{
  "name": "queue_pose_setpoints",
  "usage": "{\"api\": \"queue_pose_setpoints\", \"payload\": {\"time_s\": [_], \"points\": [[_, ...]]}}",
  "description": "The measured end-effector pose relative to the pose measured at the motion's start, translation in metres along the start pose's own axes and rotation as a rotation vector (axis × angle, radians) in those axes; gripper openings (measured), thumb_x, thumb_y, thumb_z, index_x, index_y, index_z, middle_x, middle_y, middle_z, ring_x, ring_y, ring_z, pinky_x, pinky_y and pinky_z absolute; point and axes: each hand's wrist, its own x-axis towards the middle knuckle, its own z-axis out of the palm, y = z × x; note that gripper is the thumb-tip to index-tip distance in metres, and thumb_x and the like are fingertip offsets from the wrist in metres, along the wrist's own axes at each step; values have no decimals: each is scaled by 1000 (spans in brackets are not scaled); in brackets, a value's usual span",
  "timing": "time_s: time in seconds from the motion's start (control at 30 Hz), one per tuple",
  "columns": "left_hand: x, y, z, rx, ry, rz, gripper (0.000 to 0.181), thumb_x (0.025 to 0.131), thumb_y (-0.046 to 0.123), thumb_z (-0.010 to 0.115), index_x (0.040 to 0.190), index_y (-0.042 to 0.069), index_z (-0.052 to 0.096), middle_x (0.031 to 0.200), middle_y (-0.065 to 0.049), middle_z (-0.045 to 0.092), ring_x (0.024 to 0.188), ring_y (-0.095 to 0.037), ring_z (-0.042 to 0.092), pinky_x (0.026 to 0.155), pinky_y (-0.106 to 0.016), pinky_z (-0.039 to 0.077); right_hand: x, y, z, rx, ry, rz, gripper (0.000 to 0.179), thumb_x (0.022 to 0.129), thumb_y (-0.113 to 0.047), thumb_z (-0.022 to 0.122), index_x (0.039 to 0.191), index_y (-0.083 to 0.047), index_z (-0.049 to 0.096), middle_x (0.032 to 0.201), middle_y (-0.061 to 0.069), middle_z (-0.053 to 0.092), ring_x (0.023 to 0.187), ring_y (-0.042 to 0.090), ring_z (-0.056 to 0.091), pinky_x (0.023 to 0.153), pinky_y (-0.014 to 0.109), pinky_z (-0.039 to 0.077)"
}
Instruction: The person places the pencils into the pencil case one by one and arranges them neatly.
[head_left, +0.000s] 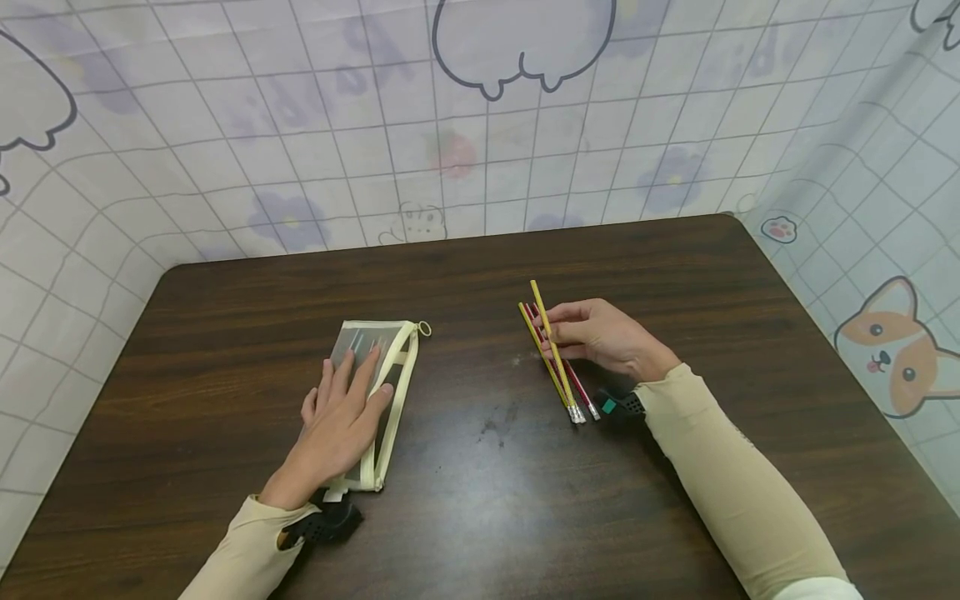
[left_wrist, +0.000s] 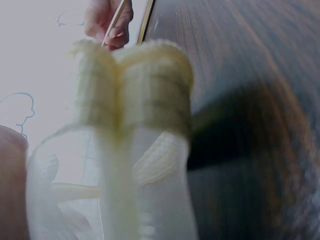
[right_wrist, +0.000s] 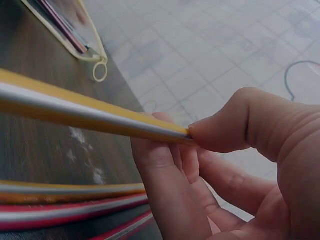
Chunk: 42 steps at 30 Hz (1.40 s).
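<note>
A clear zip pencil pouch [head_left: 358, 332] with pale yellow edging lies on the table, its side partly gaping. Some slim pencils [right_wrist: 62, 25] show inside it in the right wrist view. My left hand [head_left: 337, 429] rests on the pouch with fingers spread. Between thumb and fingers, my right hand [head_left: 611, 340] pinches a yellow pencil [head_left: 537, 293], tilted over other pencils. Below it lie another yellow pencil [right_wrist: 65, 189] and red ones [right_wrist: 75, 212]. In the left wrist view, the blurred end of the pouch fills the middle.
The dark wooden table [head_left: 480, 517] has rounded far corners. Behind and beside it hangs a white grid-patterned cloth [head_left: 337, 150] with cartoon prints. A ring-shaped zipper pull [head_left: 425, 329] sticks out from the pouch's far corner.
</note>
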Motion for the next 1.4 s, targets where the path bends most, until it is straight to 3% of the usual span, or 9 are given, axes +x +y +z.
{"api": "queue_pose_setpoints", "payload": {"time_s": [0.47,1.4], "points": [[-1,0,-2,-1,-1,2,67,110,58,25,168,30,8,176,-20,-3,160,-51,-16,117,-76,-3,2,-2,20,54,-32,-10,43,104,-3,54,142,14,45,127,24,62,102,20,74,93,36,62],[-2,-1,-4,-36,-7,9,68,110,59,26,169,29,9,176,-20,-4,160,-50,-16,117,-76,-5,21,-1,87,164,-3,-36,44,99,5,56,140,15,48,112,17,65,102,25,74,92,37,62]]}}
